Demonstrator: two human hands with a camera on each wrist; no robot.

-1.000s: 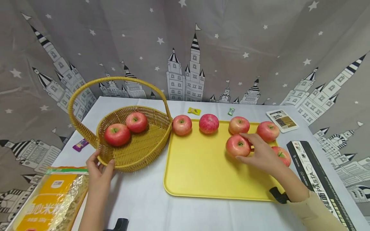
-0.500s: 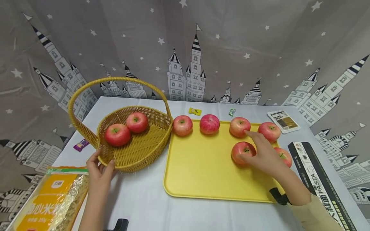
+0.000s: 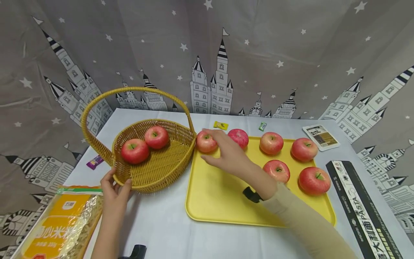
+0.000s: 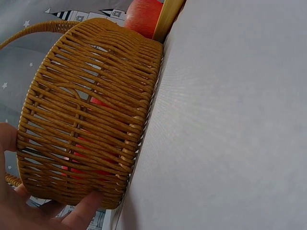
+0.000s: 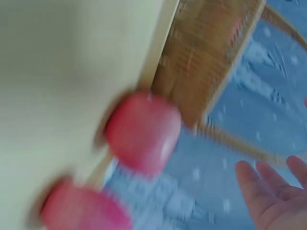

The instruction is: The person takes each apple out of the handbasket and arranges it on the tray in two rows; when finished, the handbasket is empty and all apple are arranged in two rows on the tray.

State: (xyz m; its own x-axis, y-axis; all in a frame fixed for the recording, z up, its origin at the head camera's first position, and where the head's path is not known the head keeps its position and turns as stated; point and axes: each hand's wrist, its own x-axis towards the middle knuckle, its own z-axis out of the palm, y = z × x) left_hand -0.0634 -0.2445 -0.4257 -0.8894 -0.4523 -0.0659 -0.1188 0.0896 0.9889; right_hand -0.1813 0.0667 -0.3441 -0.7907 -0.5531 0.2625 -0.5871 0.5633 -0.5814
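Note:
My left hand (image 3: 116,190) grips the near left rim of a yellow wicker basket (image 3: 168,169); its thumb presses the outer weave in the left wrist view. Two red apples, one (image 3: 134,151) left of the other (image 3: 156,137), lie in the basket. Over the left end of a yellow tray (image 3: 220,205) my right hand (image 3: 231,151) reaches out, thumb and fingers spread. It overlaps the apple (image 3: 203,143) beside the basket in the head view. In the blurred right wrist view this apple (image 5: 144,134) shows apart from the fingers (image 5: 249,184).
Several more apples sit on the tray, including one (image 3: 314,180) at its right edge. A black pasta box (image 3: 359,208) lies to the right, with a white packet (image 3: 321,137) behind it. A yellow food bag (image 3: 61,223) is at front left. Small wrapped sweets (image 3: 221,125) dot the table.
My right hand has let go of an apple on the right half of the tray, after shifting it slightly toward me, and has swung left toward the basket. The left hand keeps its hold.

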